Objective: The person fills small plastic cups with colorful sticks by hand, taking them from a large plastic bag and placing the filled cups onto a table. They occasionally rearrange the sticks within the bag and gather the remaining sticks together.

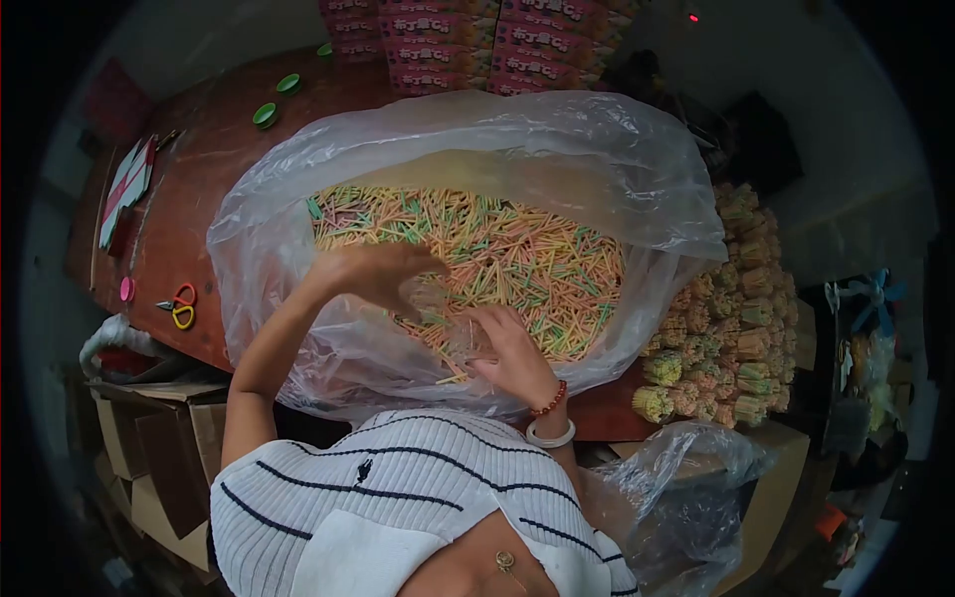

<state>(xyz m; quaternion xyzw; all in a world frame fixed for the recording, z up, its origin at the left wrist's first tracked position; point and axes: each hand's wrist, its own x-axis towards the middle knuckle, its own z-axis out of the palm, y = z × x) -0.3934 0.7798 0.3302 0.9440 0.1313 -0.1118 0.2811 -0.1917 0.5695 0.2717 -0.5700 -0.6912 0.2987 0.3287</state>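
1. The sticks point(517, 254), thin and pink, green, yellow and orange, lie in a loose heap inside the bag point(477, 139), a wide clear plastic one that stands open on the table point(199, 189).
2. The right hand point(509, 350) rests palm down on the near edge of the heap with its fingers bent into the sticks. Whether it grips any, I cannot tell. A red bead bracelet point(550, 400) and a white bangle point(550, 435) sit on its wrist.
3. The left hand point(383, 274) hangs just above the heap, left of the right hand, with the fingers curled down and half closed. It is blurred, so I cannot tell if it holds sticks.
4. Bundles point(731, 328) of the same sticks, tied and stood on end, are packed close together right of the bag.
5. A second, crumpled clear bag point(686, 478) lies below the bundles.
6. Left of the bag, on the table, lie scissors point(180, 304) with red and yellow handles, and further off some cards point(124, 184).
7. Green lids point(265, 114) lie at the far left of the table.
8. Pink boxes point(468, 40) are stacked beyond the bag.
9. Cardboard boxes point(149, 448) stand below the table's left edge.
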